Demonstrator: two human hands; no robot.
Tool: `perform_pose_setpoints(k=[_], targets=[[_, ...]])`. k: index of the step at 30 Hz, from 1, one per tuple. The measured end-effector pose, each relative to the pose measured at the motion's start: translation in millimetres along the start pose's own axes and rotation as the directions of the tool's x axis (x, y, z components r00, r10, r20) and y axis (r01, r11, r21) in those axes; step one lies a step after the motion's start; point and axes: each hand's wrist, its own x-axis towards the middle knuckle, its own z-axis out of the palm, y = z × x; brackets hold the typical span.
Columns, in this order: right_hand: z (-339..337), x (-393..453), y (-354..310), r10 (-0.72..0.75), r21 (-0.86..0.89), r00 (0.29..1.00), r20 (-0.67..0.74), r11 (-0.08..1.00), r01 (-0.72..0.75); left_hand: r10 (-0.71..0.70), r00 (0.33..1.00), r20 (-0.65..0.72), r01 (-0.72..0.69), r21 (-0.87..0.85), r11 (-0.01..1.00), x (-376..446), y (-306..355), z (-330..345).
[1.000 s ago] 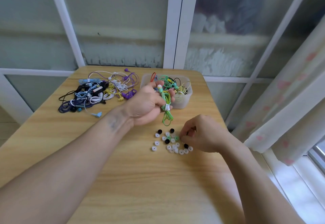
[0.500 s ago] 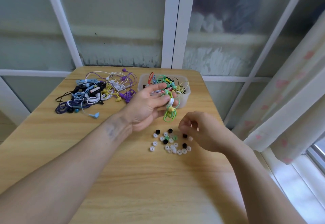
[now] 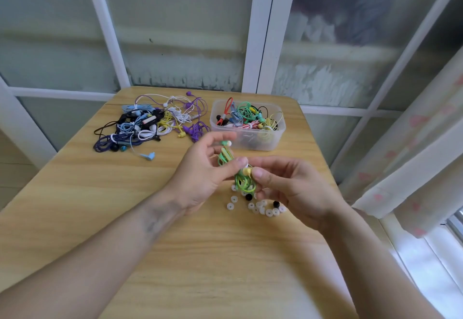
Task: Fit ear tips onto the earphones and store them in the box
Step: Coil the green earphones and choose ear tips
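Step in hand: fitting an ear tip onto the green earphones.

Left hand [image 3: 200,178] grips the coiled green earphones [image 3: 244,180] above the worktop [image 3: 225,256]; right hand [image 3: 288,188], fingers narrow, pinches at the yellow bud end [image 3: 246,171]; whether a tip is between them cannot be told. Next move, by judgement: seat the tip squarely, then carry the set to the box [image 3: 265,140] behind. Loose ear tips [image 3: 260,207] lie beneath; the unfitted earphone pile [image 3: 150,125] lies left, clear of the path.

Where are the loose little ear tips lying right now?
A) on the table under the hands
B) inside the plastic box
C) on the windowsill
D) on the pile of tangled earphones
A: the ear tips lie scattered on the table, just below both hands holding the green earphones.
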Motion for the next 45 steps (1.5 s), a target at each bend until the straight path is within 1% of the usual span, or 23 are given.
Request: perform_pose_setpoints(k=[2, 7, 9, 12, 15, 18, 20, 25, 28, 31, 34, 37, 40, 43, 45], targets=[[3.5, 1.7, 3.7, -0.001, 0.030, 0.999, -0.040, 1.000, 0.002, 0.024, 1.000, 0.014, -0.025, 0.089, 0.996, -3.8, -3.0, -6.4], [18.8, 4.5, 12.1, -0.111, -0.072, 0.986, -0.125, 0.992, 0.102, 0.056, 0.995, 0.085, -0.075, 0.242, 0.967, -10.5, -7.0, -13.3], [24.3, 4.4, 12.8, -0.137, -0.086, 0.976, -0.172, 0.989, 0.123, 0.070, 0.991, 0.116, -0.100, 0.283, 0.954, -10.2, -7.2, -13.9], [29.3, 3.7, 15.0, -0.153, -0.064, 0.956, -0.250, 0.988, 0.141, 0.073, 0.994, 0.085, -0.096, 0.312, 0.945, -8.3, -6.8, -12.9], [27.7, 4.2, 15.3, -0.140, -0.001, 0.938, -0.317, 0.989, 0.148, 0.072, 0.997, -0.003, -0.067, 0.331, 0.941, -9.3, -5.6, -8.8], [23.9, 3.0, 12.8, -0.142, 0.025, 0.943, -0.301, 0.987, 0.156, 0.056, 0.994, -0.094, -0.015, 0.389, 0.921, -9.3, -7.2, -7.6], [23.6, 2.0, 12.2, -0.140, 0.056, 0.954, -0.266, 0.985, 0.160, 0.061, 0.993, -0.105, -0.012, 0.411, 0.911, -9.9, -6.4, -6.6], [22.5, 1.7, 13.7, -0.111, 0.153, 0.971, -0.210, 0.978, 0.144, 0.064, 0.998, 0.019, -0.066, 0.426, 0.902, -13.1, -1.7, -3.6], [22.2, 2.2, 13.4, -0.094, 0.186, 0.976, -0.196, 0.974, 0.131, 0.091, 0.995, 0.044, -0.101, 0.479, 0.872, -14.1, -1.3, -5.5], [20.1, 3.4, 13.2, -0.086, 0.216, 0.971, -0.222, 0.967, 0.136, 0.089, 0.994, 0.057, -0.106, 0.498, 0.861, -13.8, 0.5, -6.9], [16.7, 3.8, 14.0, -0.066, 0.208, 0.968, -0.243, 0.971, 0.119, 0.037, 0.994, 0.100, -0.078, 0.443, 0.893, -13.2, 1.3, -8.6], [16.1, 3.3, 14.0, -0.039, 0.201, 0.974, -0.225, 0.976, 0.086, -0.009, 0.989, 0.146, -0.049, 0.384, 0.922, -14.6, 1.3, -7.2], [16.6, 2.0, 14.0, -0.068, 0.120, 0.968, -0.242, 0.988, 0.099, -0.035, 0.988, 0.150, -0.022, 0.360, 0.933, -16.4, 0.7, -4.9], [18.1, -0.1, 13.0, -0.146, -0.064, 0.950, -0.275, 0.989, 0.134, -0.071, 0.987, 0.145, 0.012, 0.375, 0.927, -17.5, 2.0, -4.5], [19.3, -1.8, 11.7, -0.200, -0.175, 0.946, -0.256, 0.972, 0.158, -0.123, 0.984, 0.126, 0.071, 0.353, 0.933, -17.5, 4.2, -4.3]])
